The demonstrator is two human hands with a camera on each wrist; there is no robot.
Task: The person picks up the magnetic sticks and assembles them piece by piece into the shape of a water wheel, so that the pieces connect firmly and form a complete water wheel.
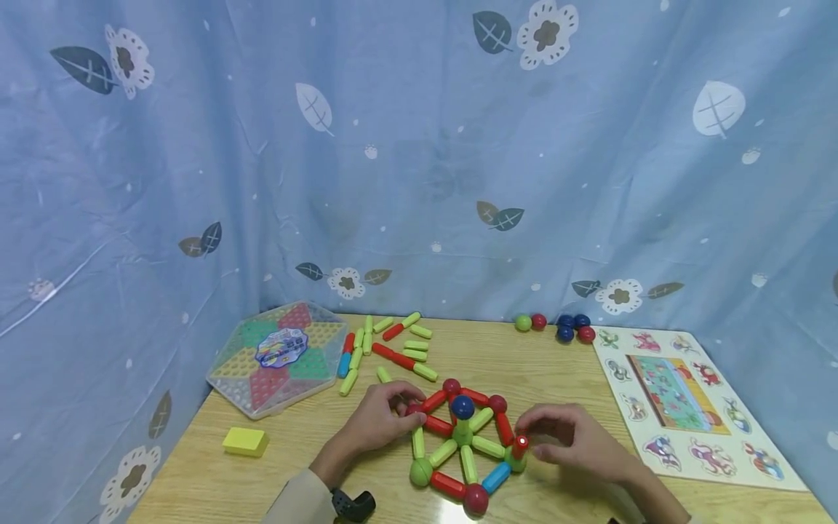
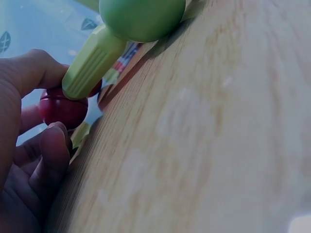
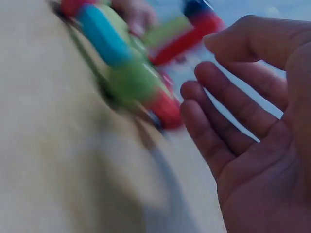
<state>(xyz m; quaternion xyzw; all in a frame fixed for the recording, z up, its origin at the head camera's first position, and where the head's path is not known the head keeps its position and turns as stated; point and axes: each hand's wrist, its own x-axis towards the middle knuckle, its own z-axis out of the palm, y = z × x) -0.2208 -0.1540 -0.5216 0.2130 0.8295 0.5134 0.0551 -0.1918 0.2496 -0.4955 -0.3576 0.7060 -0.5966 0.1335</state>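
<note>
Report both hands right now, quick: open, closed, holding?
Left hand: holding a red ball, fingers curled around it.
Right hand: open, holding nothing, near the upright red stick.

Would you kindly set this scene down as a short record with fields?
Structure: six-sided ball-and-rod frame with rod spokes
Centre: green hub ball, dark blue ball above it
Left hand: grips a red ball at a corner
Right hand: beside an upright red rod, not gripping it
Spare rods: behind the frame, mostly yellow-green
Far left: hexagonal game board
Nearer left: yellow block
Far right: sea-animal puzzle board
</note>
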